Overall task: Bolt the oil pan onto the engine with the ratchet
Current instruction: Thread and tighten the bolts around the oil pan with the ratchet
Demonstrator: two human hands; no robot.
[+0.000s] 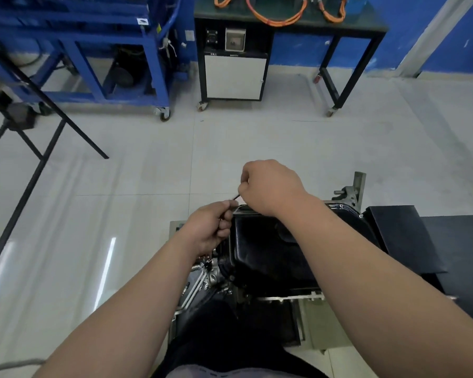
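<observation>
Head view. Glossy black sheet-metal oil pan [262, 249] seated upside-up on the grey cast-metal engine [205, 278], low in the centre of the view, with its bolt flange showing at the far right edge. Just above the pan's far left corner, a slim dark metal ratchet [236, 197] is held slanting between both hands; only a short length of its shaft shows, the head being hidden. Left hand [210, 229], at the pan's left edge, has its fingers curled round the near end of the shaft. Right hand [271, 184], above the pan's far rim, is clenched over the far end, thumb and forefinger pinching it. Right of the pan, touching the engine stand, lies a flat black panel [399, 236]. Well beyond the pan, on the pale tiled floor [284, 137], stand a blue steel-framed wheeled cart [99, 58], a white-doored black cabinet [234, 76] and a black-framed table [339, 25] carrying orange cables [276, 19]
</observation>
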